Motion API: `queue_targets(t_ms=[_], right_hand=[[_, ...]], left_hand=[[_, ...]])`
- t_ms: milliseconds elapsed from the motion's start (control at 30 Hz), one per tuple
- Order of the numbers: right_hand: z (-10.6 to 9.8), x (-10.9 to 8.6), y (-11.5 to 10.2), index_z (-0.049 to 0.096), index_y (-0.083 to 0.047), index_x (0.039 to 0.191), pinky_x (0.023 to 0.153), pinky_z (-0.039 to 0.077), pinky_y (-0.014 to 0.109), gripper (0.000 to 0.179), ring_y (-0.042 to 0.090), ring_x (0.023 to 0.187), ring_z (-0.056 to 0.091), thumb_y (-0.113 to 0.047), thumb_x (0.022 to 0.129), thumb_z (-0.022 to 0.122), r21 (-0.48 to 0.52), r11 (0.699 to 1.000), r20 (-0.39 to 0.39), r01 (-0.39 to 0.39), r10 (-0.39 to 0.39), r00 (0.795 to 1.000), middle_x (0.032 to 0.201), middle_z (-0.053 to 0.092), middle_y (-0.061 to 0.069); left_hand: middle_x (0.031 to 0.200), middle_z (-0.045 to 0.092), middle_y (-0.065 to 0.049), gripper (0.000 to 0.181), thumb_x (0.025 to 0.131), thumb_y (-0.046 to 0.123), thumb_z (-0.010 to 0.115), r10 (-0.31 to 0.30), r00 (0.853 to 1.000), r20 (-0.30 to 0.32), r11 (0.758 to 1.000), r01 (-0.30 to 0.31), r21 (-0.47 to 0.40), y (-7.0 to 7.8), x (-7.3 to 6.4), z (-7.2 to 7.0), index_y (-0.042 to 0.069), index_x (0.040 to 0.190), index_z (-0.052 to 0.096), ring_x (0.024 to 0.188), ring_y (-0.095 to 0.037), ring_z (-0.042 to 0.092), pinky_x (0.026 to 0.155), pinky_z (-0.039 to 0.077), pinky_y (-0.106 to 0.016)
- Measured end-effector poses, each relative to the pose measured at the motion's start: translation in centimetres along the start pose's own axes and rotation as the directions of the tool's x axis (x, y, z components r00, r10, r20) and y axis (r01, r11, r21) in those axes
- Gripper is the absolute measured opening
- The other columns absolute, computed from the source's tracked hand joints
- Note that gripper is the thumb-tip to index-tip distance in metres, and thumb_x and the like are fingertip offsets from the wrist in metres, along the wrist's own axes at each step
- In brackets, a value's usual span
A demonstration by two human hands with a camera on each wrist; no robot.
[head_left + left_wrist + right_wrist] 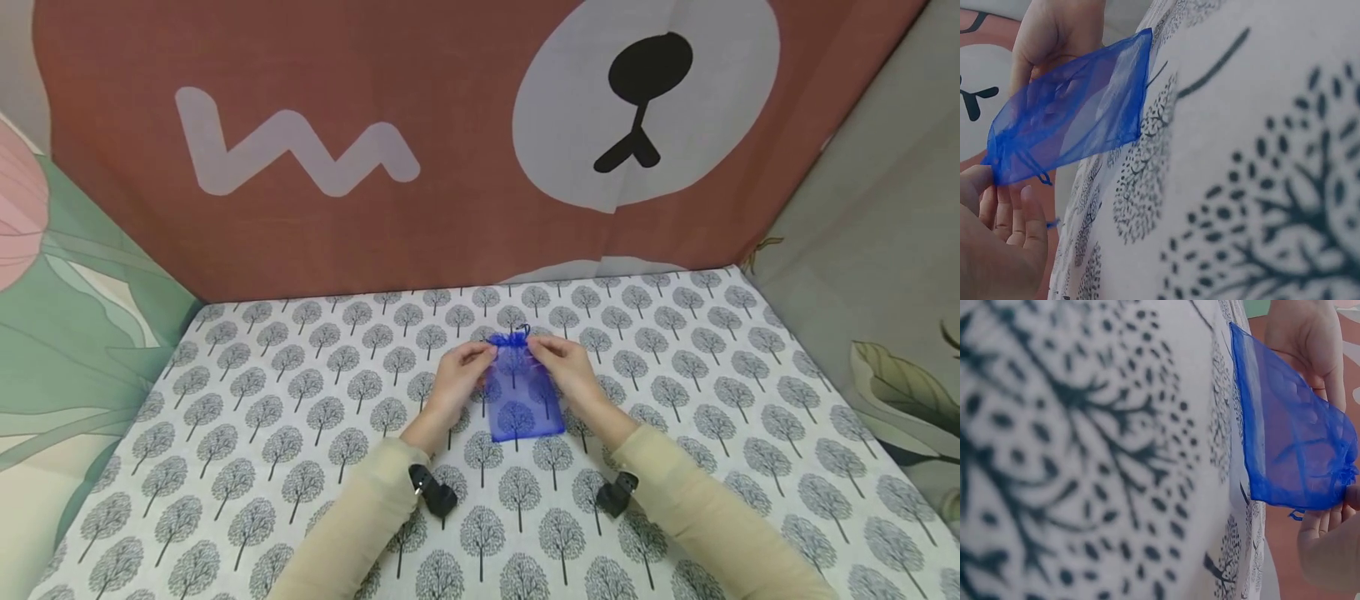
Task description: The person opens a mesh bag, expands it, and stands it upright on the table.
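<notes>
A sheer blue drawstring pouch hangs between both hands, its gathered top upward in the head view. At the top left corner, my left hand pinches the pouch between thumb and fingers. My right hand pinches the opposite top corner. A thin blue cord loop sticks up beside the right fingertips. Through the mesh of the pouch, the other hand's fingers show in the left wrist view. From the right wrist view, the pouch looks flat, with a straight bottom seam and a bunched neck.
Under the hands lies a white cloth printed with dark trees. A reddish-brown backdrop with a cartoon face rises behind it. Leaf-printed fabric stands on the left, and grey fabric on the right.
</notes>
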State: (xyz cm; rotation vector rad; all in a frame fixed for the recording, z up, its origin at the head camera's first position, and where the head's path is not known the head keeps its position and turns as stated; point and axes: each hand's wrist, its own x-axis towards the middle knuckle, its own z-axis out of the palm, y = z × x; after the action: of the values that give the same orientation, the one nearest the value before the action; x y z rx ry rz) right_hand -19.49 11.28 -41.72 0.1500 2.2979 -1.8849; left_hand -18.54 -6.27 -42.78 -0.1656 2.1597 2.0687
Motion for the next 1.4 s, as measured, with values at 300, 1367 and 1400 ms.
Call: queue_targets(t_ms=[300,1367,1400], right_hand=[[0.0,-0.5,-0.2,0.062,-0.001,0.116,0.078,0.053,0.021,0.03,0.008,0.085,0.056,-0.02,0.093,0.06,-0.022,0.998,0.014,0.051,-0.05,0.999,0.098,0.064,-0.002],[0.2,-0.4,-0.4,0.063,0.002,0.108,0.074,0.05,0.017,0.023,0.009,0.08,0.054,-0.009,0.09,0.056,-0.065,0.997,0.006,0.033,-0.033,0.999,0.097,0.064,0.004],[0.2,-0.3,-0.4,0.063,0.002,0.108,0.074,0.05,0.017,0.022,0.009,0.081,0.055,-0.01,0.09,0.056,-0.065,0.998,-0.002,0.028,-0.029,1.0,0.097,0.065,0.004]], left_hand=[[0.112,0.066,-0.017,0.029,0.094,0.022,0.06,0.005,1.0,-0.019,1.0,-0.005,0.011,0.5,-0.4,0.2,0.003,0.115,0.063,0.091,-0.017,0.064,0.084,0.057,-0.031],[0.109,0.066,-0.014,0.026,0.094,0.02,0.058,0.005,0.999,-0.053,1.0,-0.005,0.004,0.7,-1.0,0.0,0.003,0.112,0.064,0.08,-0.007,0.059,0.077,0.055,-0.024],[0.11,0.066,-0.014,0.026,0.094,0.02,0.058,0.003,0.999,-0.053,1.0,-0.003,-0.002,0.7,-1.0,-0.1,0.003,0.113,0.063,0.08,-0.007,0.06,0.077,0.055,-0.025]])
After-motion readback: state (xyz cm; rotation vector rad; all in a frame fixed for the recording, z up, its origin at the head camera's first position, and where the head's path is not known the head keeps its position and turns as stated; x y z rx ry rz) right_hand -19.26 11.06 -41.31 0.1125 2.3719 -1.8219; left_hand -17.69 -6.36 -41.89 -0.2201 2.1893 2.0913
